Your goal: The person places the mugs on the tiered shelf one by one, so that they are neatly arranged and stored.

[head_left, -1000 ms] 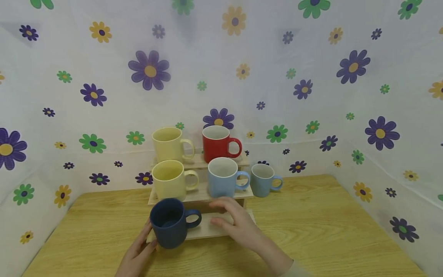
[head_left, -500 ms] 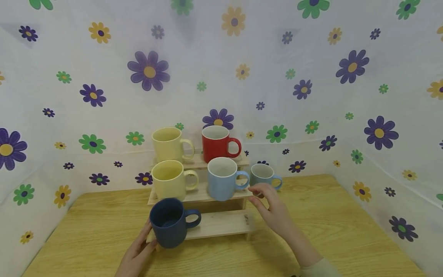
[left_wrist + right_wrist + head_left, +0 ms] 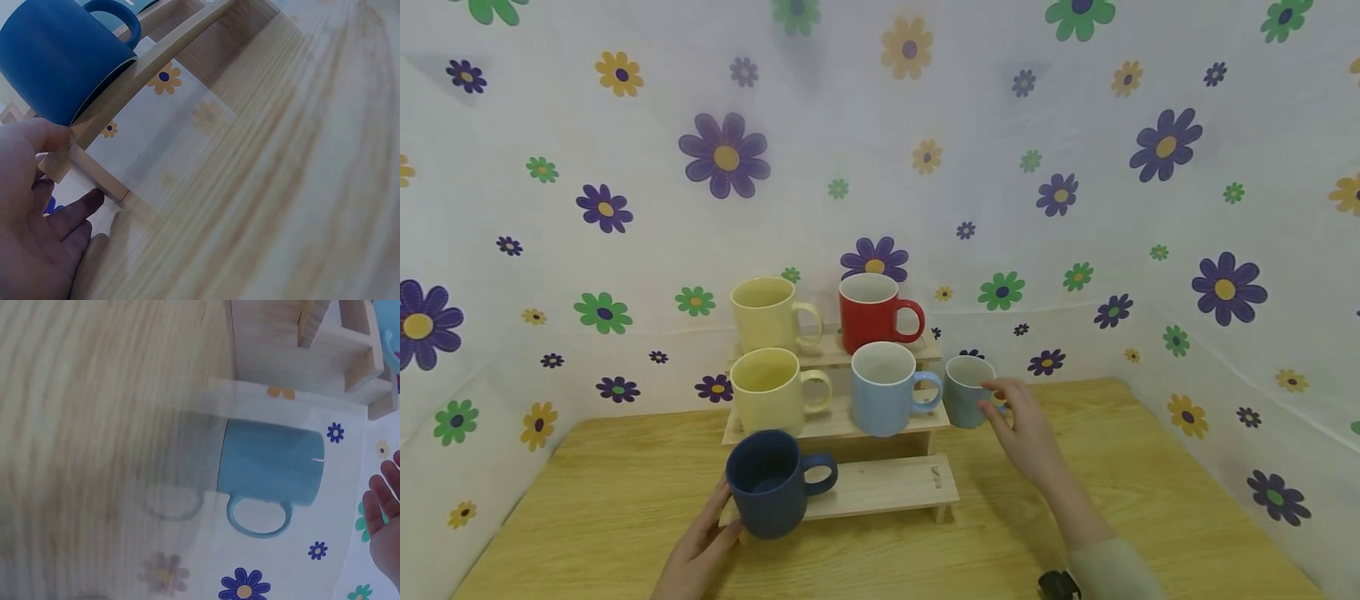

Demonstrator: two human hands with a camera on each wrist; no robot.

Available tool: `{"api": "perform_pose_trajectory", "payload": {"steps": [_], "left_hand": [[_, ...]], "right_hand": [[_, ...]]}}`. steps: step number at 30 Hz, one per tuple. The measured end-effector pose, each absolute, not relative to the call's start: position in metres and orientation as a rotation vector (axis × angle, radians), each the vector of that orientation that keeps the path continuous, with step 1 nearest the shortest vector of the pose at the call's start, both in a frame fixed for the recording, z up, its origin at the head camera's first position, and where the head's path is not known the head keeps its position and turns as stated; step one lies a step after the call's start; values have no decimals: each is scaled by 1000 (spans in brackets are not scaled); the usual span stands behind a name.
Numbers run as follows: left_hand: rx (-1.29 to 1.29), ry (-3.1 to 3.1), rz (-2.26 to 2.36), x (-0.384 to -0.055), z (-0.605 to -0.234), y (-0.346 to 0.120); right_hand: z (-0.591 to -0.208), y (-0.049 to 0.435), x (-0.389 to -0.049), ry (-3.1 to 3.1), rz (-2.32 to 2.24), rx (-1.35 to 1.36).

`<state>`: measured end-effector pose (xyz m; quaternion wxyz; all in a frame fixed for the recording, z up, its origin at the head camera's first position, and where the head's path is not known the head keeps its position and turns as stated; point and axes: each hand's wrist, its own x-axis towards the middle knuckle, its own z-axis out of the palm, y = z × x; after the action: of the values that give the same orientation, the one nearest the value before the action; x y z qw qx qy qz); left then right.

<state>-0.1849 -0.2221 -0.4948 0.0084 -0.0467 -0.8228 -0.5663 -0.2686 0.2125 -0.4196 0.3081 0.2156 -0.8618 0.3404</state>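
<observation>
A dark blue mug (image 3: 769,487) stands upright on the left end of the lowest step of a wooden tiered rack (image 3: 887,487). My left hand (image 3: 698,546) grips that end of the rack. In the left wrist view its thumb lies at the step's corner, right by the mug's base, and other fingertips (image 3: 94,199) reach the leg below. A small grey-blue mug (image 3: 964,398) stands on the table, right of the rack. My right hand (image 3: 1026,429) hovers over its handle side, thumb and fingers apart. The right wrist view shows the hand beyond this mug's rim, with a gap between.
On the middle step stand a yellow mug (image 3: 767,392) and a light blue mug (image 3: 882,392). Another yellow mug (image 3: 765,315) and a red mug (image 3: 867,317) occupy the top step. A flower-printed sheet (image 3: 880,125) encloses the wooden table (image 3: 1120,475). A black object (image 3: 1060,585) shows by the right sleeve.
My right hand has moved right, from in front of the light blue mug on the middle step to the small grey-blue mug. My left hand and the dark blue mug have stayed put.
</observation>
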Motion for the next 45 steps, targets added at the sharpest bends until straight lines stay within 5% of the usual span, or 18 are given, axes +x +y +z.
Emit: {"api": "perform_pose_trajectory", "payload": {"steps": [45], "left_hand": [[-281,-2452,-1802,-185,-502,-224]], "right_hand": [[-450,256,-341,-2716,1206,219]]}}
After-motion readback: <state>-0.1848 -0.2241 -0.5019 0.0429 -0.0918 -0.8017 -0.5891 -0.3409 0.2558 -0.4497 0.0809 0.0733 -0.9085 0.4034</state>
